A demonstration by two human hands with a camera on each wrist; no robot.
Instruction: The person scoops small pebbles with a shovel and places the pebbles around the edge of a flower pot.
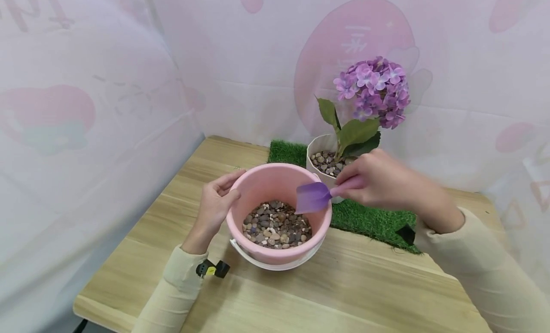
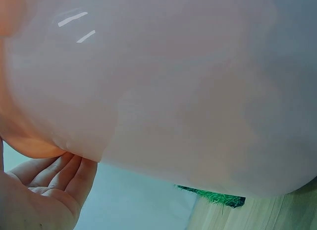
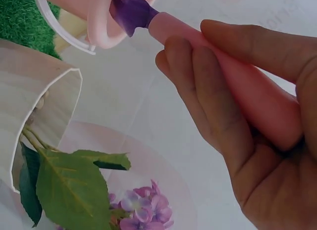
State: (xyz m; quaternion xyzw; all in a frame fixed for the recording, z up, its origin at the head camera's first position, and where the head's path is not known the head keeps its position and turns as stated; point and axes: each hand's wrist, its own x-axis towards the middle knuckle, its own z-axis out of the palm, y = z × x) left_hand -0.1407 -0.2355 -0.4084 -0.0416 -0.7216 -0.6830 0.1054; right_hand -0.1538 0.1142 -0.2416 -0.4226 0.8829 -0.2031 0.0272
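A pink bucket with a white handle stands on the table and holds mixed pebbles. My left hand holds the bucket's left rim, thumb at the edge; its fingers lie against the outer wall in the left wrist view. My right hand grips the pink handle of a small trowel. The trowel's purple blade is over the bucket's right side, above the pebbles. Beyond it, near the right hand, a white flowerpot holds pebbles and a purple hydrangea.
A green artificial grass mat lies under the flowerpot, behind and right of the bucket. The wooden table reaches to a printed white curtain at the back and left. A black device sits on the left wrist.
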